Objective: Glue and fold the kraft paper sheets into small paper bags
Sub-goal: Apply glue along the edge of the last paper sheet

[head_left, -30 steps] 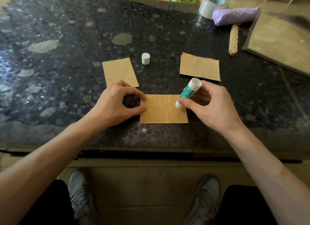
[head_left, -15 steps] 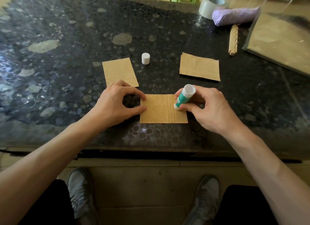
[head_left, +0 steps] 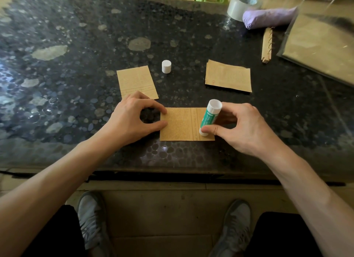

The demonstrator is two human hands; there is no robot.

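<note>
A kraft paper sheet [head_left: 180, 124] lies flat near the front edge of the dark speckled table [head_left: 76, 65]. My left hand [head_left: 132, 118] presses its left edge down with thumb and forefinger tips. My right hand [head_left: 243, 128] grips a green and white glue stick [head_left: 209, 117], nearly upright, its tip down on the sheet's right strip near the lower corner. The stick's white cap [head_left: 166, 66] stands farther back. A folded kraft piece [head_left: 137, 81] lies behind my left hand. A small stack of kraft sheets [head_left: 229, 76] lies at the back right.
At the far right are a roll of clear tape [head_left: 240, 5], a purple bundle [head_left: 268, 18], a narrow strip with spiral-binding holes [head_left: 266, 44] and a large plastic-wrapped kraft pack [head_left: 319, 45]. My shoes show on the floor below the table edge.
My right hand moved the glue stick up the right strip, then back down to its lower end, standing it more upright. My left hand stayed put.
</note>
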